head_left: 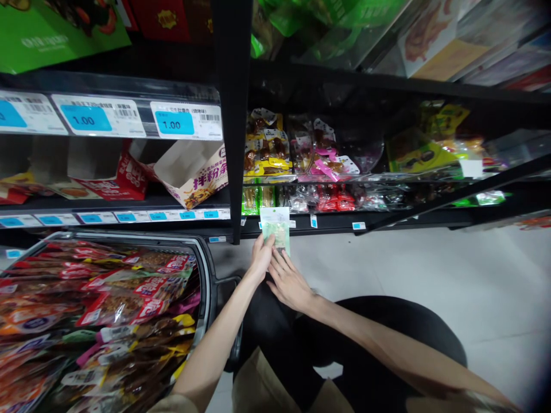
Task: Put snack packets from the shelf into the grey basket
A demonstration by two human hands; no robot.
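A small pale-green snack packet [278, 226] with a white top is held up in front of the lower shelf. Its lower left edge is gripped by my left hand [260, 257], thumb over the front. My right hand [290, 281] lies against the packet's lower part with its fingers stretched out and close together. Just behind the packet, green packets [267, 197] and red packets [336, 198] stand on the bottom shelf. Above them sit yellow packs [267, 152] and pink-and-white packs [325, 155] of snacks.
A dark-rimmed basket [202, 252] full of snack packets [138, 292] stands at my left. Open cardboard boxes [193, 172] line the left shelf above price labels [185, 120]. A black shelf post [233, 115] divides the shelving. Grey floor [413, 264] shows at right.
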